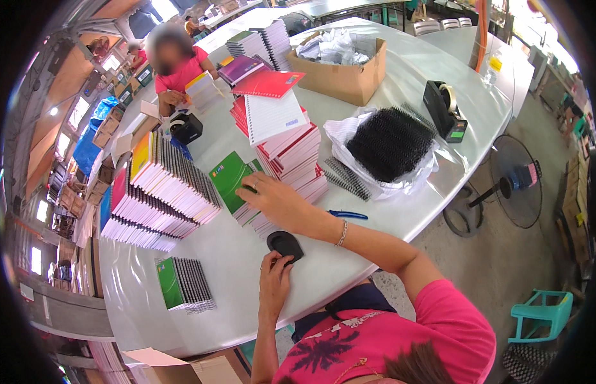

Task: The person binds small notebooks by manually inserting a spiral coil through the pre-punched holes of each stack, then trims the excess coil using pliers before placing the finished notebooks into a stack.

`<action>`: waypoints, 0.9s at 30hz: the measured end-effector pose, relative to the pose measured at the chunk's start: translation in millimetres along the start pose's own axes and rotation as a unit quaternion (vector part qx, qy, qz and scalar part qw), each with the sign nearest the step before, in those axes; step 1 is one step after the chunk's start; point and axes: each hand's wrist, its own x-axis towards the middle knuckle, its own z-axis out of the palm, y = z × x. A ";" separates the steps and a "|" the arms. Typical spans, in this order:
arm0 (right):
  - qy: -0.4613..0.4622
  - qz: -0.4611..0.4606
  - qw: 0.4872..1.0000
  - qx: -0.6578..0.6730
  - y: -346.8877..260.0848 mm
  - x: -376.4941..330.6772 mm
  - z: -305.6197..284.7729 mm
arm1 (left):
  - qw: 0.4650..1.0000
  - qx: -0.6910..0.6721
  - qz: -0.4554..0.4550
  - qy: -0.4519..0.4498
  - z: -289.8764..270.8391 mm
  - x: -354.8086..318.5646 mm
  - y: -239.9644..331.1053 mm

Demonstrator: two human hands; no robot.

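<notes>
A black, flat-bottomed object with a rounded recess [285,245] lies near the table's front edge. My left hand [274,272] has its bent fingers closed on the near edge of it. Farther in, my right hand [277,200] is at a stack topped by a green notebook [226,182], its curled fingers on the cover's right side; the fingertips are partly hidden. Right behind that stands a tall stack of red-covered notebooks [291,150], an open white page on it. Blue-handled pliers [348,215] lie to the right of my right wrist.
Stacks of spiral notebooks [173,176] stand left, with a small green-covered stack [184,283] nearer. Black binding coils [391,144] lie on white wrapping at right, near a tape dispenser [445,112]. A cardboard box [339,70] holds paper; a co-worker [182,67] sits across.
</notes>
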 end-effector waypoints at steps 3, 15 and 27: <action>-0.005 -0.001 1.000 -0.005 1.4 0.5 -1.5 | 0.999 0.025 0.023 0.026 11.6 7.7 -7.0; 0.004 -0.040 0.998 -0.058 -1.6 -5.4 -0.9 | 0.986 0.075 -0.046 0.143 34.1 -10.2 25.6; 0.086 -0.092 0.991 0.050 -3.3 -12.8 -31.8 | 0.949 0.040 -0.019 0.311 4.5 -5.7 38.0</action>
